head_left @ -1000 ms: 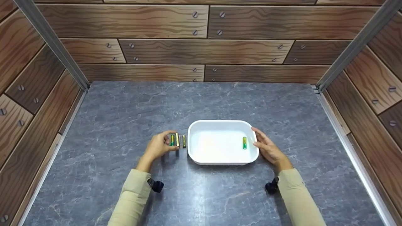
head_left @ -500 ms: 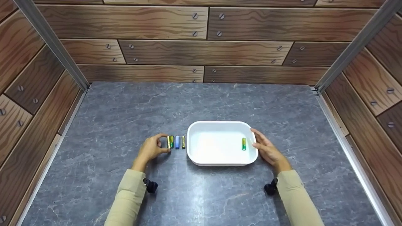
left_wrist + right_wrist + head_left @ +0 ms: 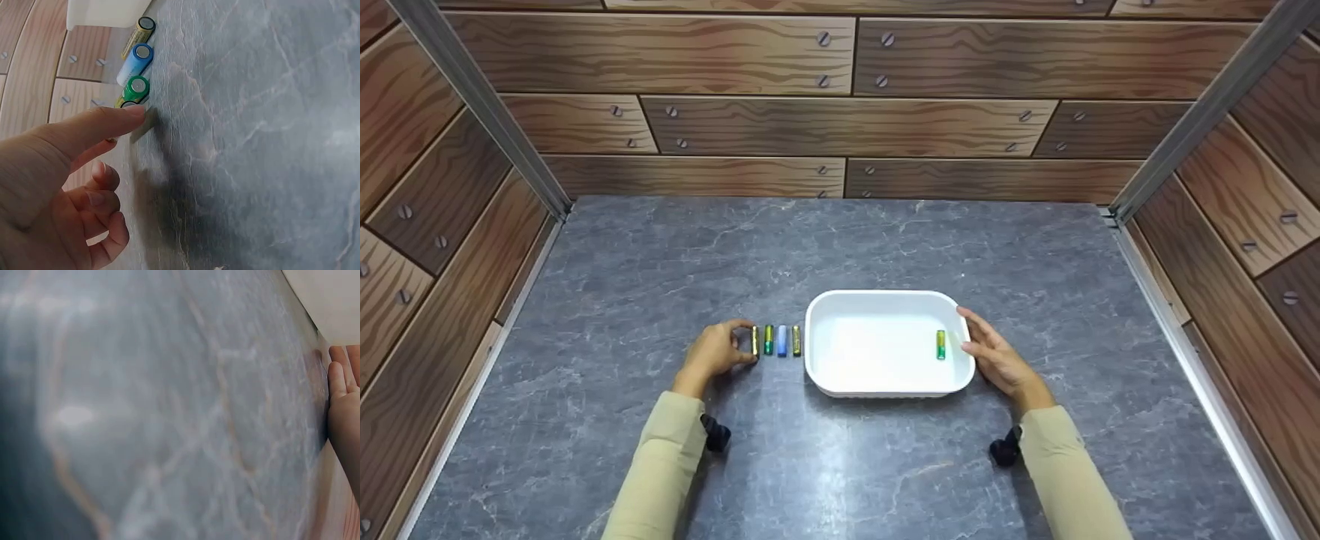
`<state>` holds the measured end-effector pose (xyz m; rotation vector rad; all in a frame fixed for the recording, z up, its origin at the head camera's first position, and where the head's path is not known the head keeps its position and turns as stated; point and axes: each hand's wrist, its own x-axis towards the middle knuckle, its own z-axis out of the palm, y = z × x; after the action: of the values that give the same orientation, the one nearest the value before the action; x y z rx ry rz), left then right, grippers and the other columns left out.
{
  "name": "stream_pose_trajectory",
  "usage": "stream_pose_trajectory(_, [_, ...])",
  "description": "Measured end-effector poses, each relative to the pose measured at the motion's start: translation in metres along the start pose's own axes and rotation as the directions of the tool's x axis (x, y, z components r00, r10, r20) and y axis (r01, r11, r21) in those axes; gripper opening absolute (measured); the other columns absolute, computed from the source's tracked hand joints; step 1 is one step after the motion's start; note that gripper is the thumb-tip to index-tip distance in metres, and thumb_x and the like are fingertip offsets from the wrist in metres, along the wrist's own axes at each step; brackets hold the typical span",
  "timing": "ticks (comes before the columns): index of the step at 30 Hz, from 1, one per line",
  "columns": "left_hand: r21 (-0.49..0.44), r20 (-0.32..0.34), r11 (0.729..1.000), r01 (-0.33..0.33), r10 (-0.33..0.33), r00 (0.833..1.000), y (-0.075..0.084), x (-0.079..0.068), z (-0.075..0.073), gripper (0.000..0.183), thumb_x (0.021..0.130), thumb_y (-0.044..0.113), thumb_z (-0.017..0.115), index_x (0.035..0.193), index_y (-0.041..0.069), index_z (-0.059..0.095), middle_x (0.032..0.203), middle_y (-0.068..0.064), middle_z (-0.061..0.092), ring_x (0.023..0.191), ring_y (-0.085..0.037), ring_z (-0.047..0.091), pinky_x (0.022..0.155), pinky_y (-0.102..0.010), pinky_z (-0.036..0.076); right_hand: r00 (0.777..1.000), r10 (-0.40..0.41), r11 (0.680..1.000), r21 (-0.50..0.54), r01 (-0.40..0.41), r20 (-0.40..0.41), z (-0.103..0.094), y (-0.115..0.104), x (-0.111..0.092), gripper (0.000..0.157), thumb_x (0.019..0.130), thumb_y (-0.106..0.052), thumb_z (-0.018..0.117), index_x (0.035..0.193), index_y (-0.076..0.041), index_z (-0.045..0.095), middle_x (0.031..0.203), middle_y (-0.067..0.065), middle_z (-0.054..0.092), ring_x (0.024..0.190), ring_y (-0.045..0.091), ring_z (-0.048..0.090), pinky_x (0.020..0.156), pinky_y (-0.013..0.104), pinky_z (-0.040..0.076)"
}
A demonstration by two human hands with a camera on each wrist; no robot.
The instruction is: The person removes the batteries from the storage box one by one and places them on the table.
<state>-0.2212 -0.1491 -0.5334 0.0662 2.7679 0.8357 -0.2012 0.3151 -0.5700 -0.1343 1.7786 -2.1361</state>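
Observation:
My left hand [image 3: 714, 350] pinches a gold-and-black battery [image 3: 755, 341] by its two ends, thumb at the near end and index finger at the far end. To its right, a green-and-yellow battery [image 3: 769, 340], a blue battery [image 3: 782, 340] and another gold battery [image 3: 796, 340] lie side by side on the table. Their near ends show in the left wrist view, where my thumb [image 3: 112, 121] partly covers the pinched one. A white plastic basin [image 3: 889, 390] stands beside the row, holding one green-and-yellow battery [image 3: 940, 345]. My right hand [image 3: 997, 360] touches the basin's right side with fairly straight fingers.
The grey marbled tabletop [image 3: 840, 247] spreads around the basin. Wood-patterned walls [image 3: 840, 124] with metal corner posts enclose it at the back and both sides.
My left hand has carried the gold-and-black battery leftward, from above the row to its left end. The blue battery has come into plain sight. My right hand stays at the basin.

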Motion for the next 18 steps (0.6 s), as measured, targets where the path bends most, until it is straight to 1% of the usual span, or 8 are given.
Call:
stream_pose_trajectory(4, [0.016,0.017,1.0,-0.005,0.005,1.0,-0.0017,0.0022,-0.0013,0.053,0.073,0.02,0.082,0.123,0.018,0.064,0.08,-0.004,0.057,0.071,-0.017,0.048,0.062,-0.028,0.034,1.0,0.016,1.0,-0.02,-0.016,-0.013,0.0005,-0.0008,0.0008,0.069,0.092,0.0,0.052,0.153,-0.009,0.019,0.161,0.011,0.009,0.124,-0.012,0.042,0.101,0.011,0.036])
stream_pose_trajectory(7, [0.017,0.032,1.0,-0.004,0.003,0.999,-0.0028,0.0022,-0.0018,0.054,0.074,0.019,0.082,0.125,0.018,0.064,0.08,-0.003,0.057,0.071,-0.016,0.049,0.062,-0.028,0.034,1.0,0.019,1.0,-0.021,-0.019,-0.016,0.0006,-0.0006,0.0013,0.069,0.092,0.0,0.051,0.153,-0.009,0.019,0.161,0.01,0.011,0.124,-0.012,0.042,0.101,0.011,0.037])
stream_pose_trajectory(12, [0.004,0.044,1.0,0.007,-0.008,0.999,-0.0026,0.0023,-0.0028,0.058,0.073,0.018,0.082,0.128,0.019,0.062,0.08,-0.003,0.056,0.07,-0.015,0.049,0.061,-0.027,0.034,1.0,0.006,1.0,-0.005,-0.006,-0.013,-0.0004,0.0005,0.0013,0.067,0.091,0.001,0.051,0.151,-0.012,0.024,0.152,-0.004,0.026,0.125,-0.01,0.042,0.102,0.011,0.036])
stream_pose_trajectory(16, [-0.009,0.041,1.0,-0.002,0.002,0.999,-0.0016,0.0022,-0.0047,0.061,0.072,0.016,0.082,0.128,0.017,0.061,0.082,-0.004,0.057,0.07,-0.015,0.049,0.061,-0.027,0.034,1.0,0.0,1.0,0.004,0.0,-0.012,-0.0006,0.0013,0.0015,0.07,0.091,0.002,0.052,0.152,-0.008,0.02,0.141,-0.015,0.037,0.125,-0.009,0.044,0.102,0.013,0.037])
stream_pose_trajectory(18, [-0.022,0.04,1.0,-0.008,0.009,0.999,-0.0008,0.0019,-0.0055,0.062,0.071,0.015,0.082,0.129,0.015,0.061,0.08,-0.003,0.055,0.069,-0.014,0.047,0.06,-0.026,0.033,1.0,0.002,1.0,0.008,-0.002,-0.015,-0.0005,0.0013,0.0015,0.071,0.091,0.002,0.052,0.152,-0.006,0.018,0.137,-0.019,0.039,0.124,-0.01,0.044,0.101,0.013,0.038])
